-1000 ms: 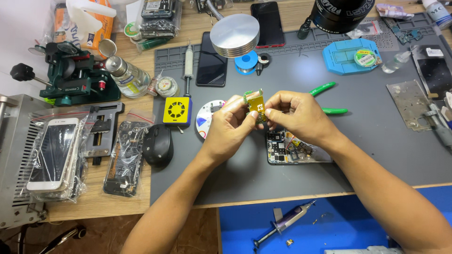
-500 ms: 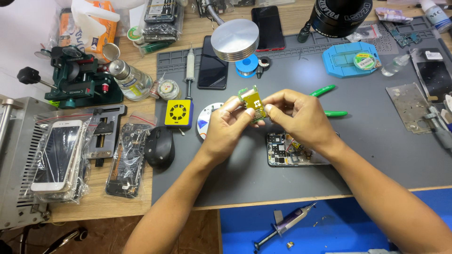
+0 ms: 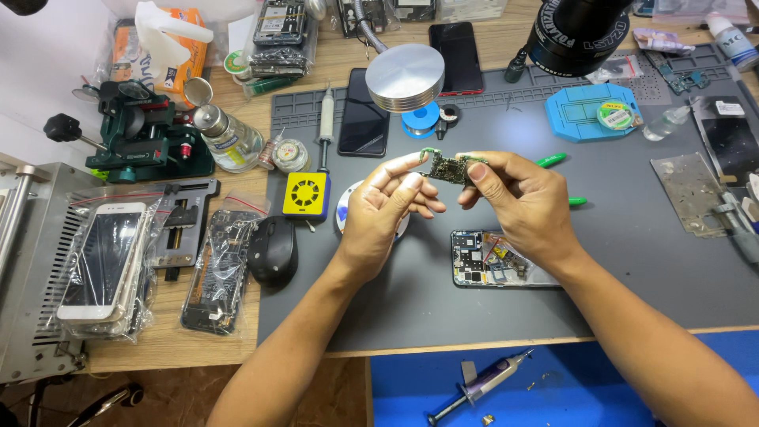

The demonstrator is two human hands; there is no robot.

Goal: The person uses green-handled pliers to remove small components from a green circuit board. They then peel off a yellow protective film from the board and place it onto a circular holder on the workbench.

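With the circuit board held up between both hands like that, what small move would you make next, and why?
Probably lower the circuit board toward the opened phone on the grey mat: both the left hand and right hand pinch it in mid-air directly above it.

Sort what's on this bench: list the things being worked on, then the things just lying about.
In hand: circuit board, held by left hand and right hand; opened phone under them.

Lying about: mouse, bagged phones, yellow fan, syringe, green vise.

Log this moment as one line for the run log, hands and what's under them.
left hand: pinches circuit board | right hand: grips board's other end | board: held above grey mat | opened phone: lies on mat below hands
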